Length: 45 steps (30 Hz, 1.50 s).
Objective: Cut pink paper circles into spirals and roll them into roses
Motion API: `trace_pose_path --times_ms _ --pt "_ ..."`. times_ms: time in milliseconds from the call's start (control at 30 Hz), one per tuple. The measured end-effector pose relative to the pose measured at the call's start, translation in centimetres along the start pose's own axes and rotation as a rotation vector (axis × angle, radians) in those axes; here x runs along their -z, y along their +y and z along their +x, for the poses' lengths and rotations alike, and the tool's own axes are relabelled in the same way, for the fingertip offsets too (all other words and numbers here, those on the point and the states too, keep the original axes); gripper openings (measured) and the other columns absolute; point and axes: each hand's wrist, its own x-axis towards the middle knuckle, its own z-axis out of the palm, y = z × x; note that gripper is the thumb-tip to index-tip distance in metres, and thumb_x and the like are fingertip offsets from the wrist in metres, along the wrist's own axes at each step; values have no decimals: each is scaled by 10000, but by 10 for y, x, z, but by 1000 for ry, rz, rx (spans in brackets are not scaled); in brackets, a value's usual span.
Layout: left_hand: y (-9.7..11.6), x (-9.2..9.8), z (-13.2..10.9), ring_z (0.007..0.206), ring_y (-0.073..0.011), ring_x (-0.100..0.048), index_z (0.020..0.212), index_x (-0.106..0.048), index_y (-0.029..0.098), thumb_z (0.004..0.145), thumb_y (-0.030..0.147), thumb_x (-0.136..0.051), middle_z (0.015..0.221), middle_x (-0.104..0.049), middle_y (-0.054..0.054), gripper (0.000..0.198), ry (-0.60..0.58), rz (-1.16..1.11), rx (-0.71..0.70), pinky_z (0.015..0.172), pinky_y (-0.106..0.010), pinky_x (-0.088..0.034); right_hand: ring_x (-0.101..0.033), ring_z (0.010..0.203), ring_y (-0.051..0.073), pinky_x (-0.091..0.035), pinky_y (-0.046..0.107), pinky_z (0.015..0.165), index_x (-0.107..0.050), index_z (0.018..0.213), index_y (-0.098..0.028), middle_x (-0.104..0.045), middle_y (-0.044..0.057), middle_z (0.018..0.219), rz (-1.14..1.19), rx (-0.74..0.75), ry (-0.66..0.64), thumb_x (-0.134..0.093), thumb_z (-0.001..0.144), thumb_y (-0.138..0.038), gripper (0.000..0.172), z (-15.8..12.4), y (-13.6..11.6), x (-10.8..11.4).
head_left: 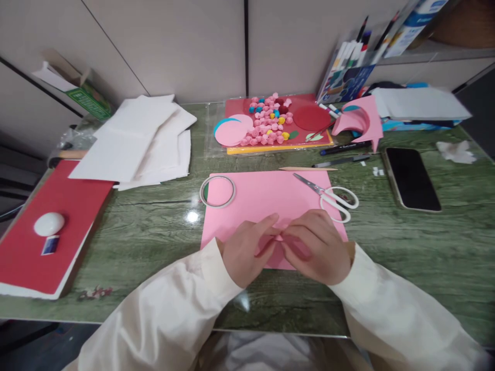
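My left hand (246, 251) and my right hand (320, 248) meet fingertip to fingertip low over a pink paper sheet (255, 198). Pinched between them is a small pink paper piece (279, 237), mostly covered by the fingers, so its exact shape is hidden. White-handled scissors (340, 202) lie partly on the sheet's right side, blades pointing up-left, just beyond my right hand. At the sheet's upper left rests a roll of tape (202, 191). Along its far edge is a thin wooden stick (309, 169).
Farther back, small folded pink, blue and yellow paper pieces (266, 123) are heaped on red sheets. White sheets (127, 139) and a red board (34, 263) with a white egg-shaped object (49, 224) lie left. A phone (412, 179) and pens (346, 148) lie right.
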Motion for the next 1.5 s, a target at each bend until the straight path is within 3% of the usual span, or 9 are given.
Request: trace_pose_path --times_ms 267,433,600,867,1033,1167,1267,1500 --pt "2 -1 -3 843 -134 -612 1235 -303 254 726 83 -532 888 -663 -7 585 13 -102 13 764 -293 -486 -521 636 134 -412 327 650 -531 783 -197 -619 1 693 -51 150 76 -596 687 -144 128 2 2 4" --pt "2 -3 -6 896 -140 -591 1231 -328 238 703 72 -554 976 -628 -45 598 49 -236 -13 823 -324 -468 -532 634 126 -413 326 653 -550 817 -214 -633 -3 695 -43 175 77 -580 724 -161 111 1 4 7" --pt "2 -2 -8 915 -167 -576 1211 -349 214 695 74 -558 981 -614 -75 574 30 -332 48 828 -350 -460 -546 614 129 -411 328 649 -545 791 -225 -642 -11 684 -50 169 60 -574 725 -150 105 1 5 8" --pt "3 -2 -8 906 -159 -571 1175 -390 218 726 64 -521 1049 -581 -87 492 32 -424 90 798 -322 -480 -532 620 134 -410 326 642 -533 797 -202 -636 -4 675 -69 187 60 -598 706 -152 123 1 5 7" --pt "2 -4 -2 771 -108 -592 1121 -409 221 716 99 -565 1033 -555 -70 451 60 -599 266 746 -291 -494 -528 622 135 -400 330 659 -539 808 -203 -637 0 696 -74 194 49 -588 716 -151 117 1 5 6" --pt "-4 -10 5 637 -77 -588 1011 -456 174 687 147 -614 846 -587 -26 362 89 -825 471 647 -242 -501 -526 620 129 -391 322 664 -554 807 -201 -637 -5 693 -113 209 26 -580 727 -155 96 0 5 5" --pt "-9 -13 7 659 -93 -597 961 -494 151 659 157 -647 726 -613 -13 339 67 -906 595 638 -221 -490 -526 618 119 -389 312 659 -562 817 -196 -642 -17 693 -141 205 29 -584 728 -163 97 0 6 3" --pt "-10 -12 7 658 -97 -614 841 -554 157 620 163 -678 699 -655 -8 254 69 -877 647 625 -201 -487 -523 616 113 -392 305 661 -574 775 -183 -643 -23 688 -161 208 50 -596 723 -176 57 1 5 1"
